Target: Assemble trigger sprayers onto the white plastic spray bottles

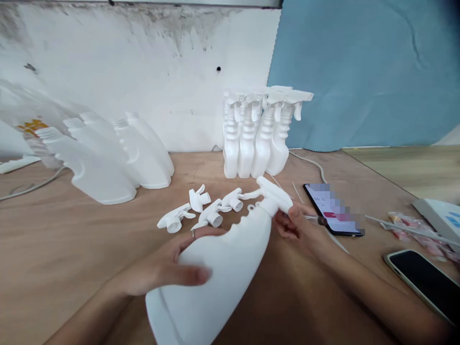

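Observation:
A white plastic bottle [223,278] lies tilted in front of me, its neck pointing up and to the right. My left hand [179,263] is wrapped round the bottle's body, thumb across the near face and a ring on one finger. A white trigger sprayer [275,194] sits on the bottle's neck. At the sprayer's collar and back end, my right hand [300,225] is closed with its fingertips, partly hidden. A clear rod with a dark end [316,219] shows beside this hand; whether the hand holds it I cannot make out. Several loose trigger sprayers [214,214] lie beyond the bottle.
Several open-necked bottles [104,177] stand at the back left by a clear plastic bag [32,129]. Bottles with sprayers fitted [251,143] stand against the wall. To the right are a lit phone [330,211], a dark phone [424,278], small packets [417,235] and a cable [312,160].

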Available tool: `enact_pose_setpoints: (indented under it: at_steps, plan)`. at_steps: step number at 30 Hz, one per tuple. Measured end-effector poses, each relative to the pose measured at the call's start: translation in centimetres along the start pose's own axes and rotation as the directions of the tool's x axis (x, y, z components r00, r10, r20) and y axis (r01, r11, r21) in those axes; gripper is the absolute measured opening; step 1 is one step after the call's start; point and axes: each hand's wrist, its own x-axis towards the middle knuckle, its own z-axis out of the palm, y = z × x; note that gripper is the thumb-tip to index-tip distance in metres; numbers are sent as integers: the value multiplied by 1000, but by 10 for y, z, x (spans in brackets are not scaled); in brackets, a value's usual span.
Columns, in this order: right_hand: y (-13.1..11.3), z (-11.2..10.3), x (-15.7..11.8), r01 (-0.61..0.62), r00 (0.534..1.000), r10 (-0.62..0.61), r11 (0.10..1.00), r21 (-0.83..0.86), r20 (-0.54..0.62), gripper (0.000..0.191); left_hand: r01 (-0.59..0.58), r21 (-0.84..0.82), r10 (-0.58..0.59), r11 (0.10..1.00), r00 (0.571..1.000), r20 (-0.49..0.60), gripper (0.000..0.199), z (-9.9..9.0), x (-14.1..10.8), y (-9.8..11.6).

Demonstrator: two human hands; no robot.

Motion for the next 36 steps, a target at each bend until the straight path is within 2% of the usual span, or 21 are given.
enact_pose_setpoints:
  at_steps: [3, 4, 7, 9, 12, 13, 15, 17, 18, 20, 22, 24, 26, 28, 30, 33, 36]
  plan:
    - [5, -2, 0, -120, 989, 110, 988, 101, 99, 50, -73, 208, 76, 975, 997, -3, 62, -1, -1, 5]
    - [5, -1, -1, -157, 984, 147, 983, 95, 99, 50, -79, 252, 83, 964, 997, -4, 63, -1, -2, 5]
    - [1, 3, -1, -238, 971, 236, 969, 61, 30, 44, -69, 323, 83, 944, 996, -29, 64, 0, 0, -1]
    - [0, 6, 1, -248, 967, 252, 965, 85, -42, 40, -55, 285, 97, 957, 986, -134, 58, 0, 3, -10]
    - [-1, 7, 6, -205, 956, 238, 961, 186, -174, 40, -25, 145, 72, 989, 941, -329, 52, 4, 10, -23]
    - [-2, 8, 7, -196, 944, 245, 955, 221, -221, 40, -42, 152, 99, 988, 915, -390, 53, 7, 11, -26]
    - [-3, 10, 9, -192, 915, 275, 940, 281, -296, 41, -117, 304, 254, 945, 849, -463, 66, 13, 11, -30]
    - [-5, 12, 10, -193, 888, 306, 926, 325, -344, 41, -189, 518, 445, 834, 785, -430, 93, 21, 9, -31]
    - [-6, 13, 10, -196, 881, 317, 921, 337, -353, 42, -204, 602, 500, 772, 780, -377, 106, 25, 8, -30]
    - [-6, 14, 10, -195, 876, 323, 916, 350, -358, 42, -197, 711, 527, 675, 803, -277, 117, 32, 5, -28]
    - [-5, 14, 9, -200, 881, 327, 912, 357, -343, 44, -182, 774, 523, 607, 825, -216, 106, 36, 4, -27]
    - [-3, 13, 9, -190, 888, 320, 909, 372, -329, 44, -194, 771, 532, 606, 819, -212, 94, 35, 3, -27]
    - [-3, 10, 8, -150, 906, 281, 912, 383, -315, 41, -223, 682, 511, 696, 822, -253, 80, 30, 2, -28]
    - [-3, 8, 8, -68, 940, 184, 926, 373, -286, 34, -240, 552, 456, 799, 840, -294, 67, 25, 1, -28]
    - [-4, 7, 8, 18, 971, 64, 941, 337, -231, 25, -271, 487, 451, 831, 840, -303, 64, 22, 1, -28]
    - [-2, 5, 9, 63, 989, -25, 963, 261, -145, 30, -341, 602, 579, 722, 774, -255, 75, 22, 3, -28]
    - [-1, 5, 9, 19, 993, 11, 970, 241, -121, 30, -348, 746, 682, 567, 707, -188, 84, 24, 4, -29]
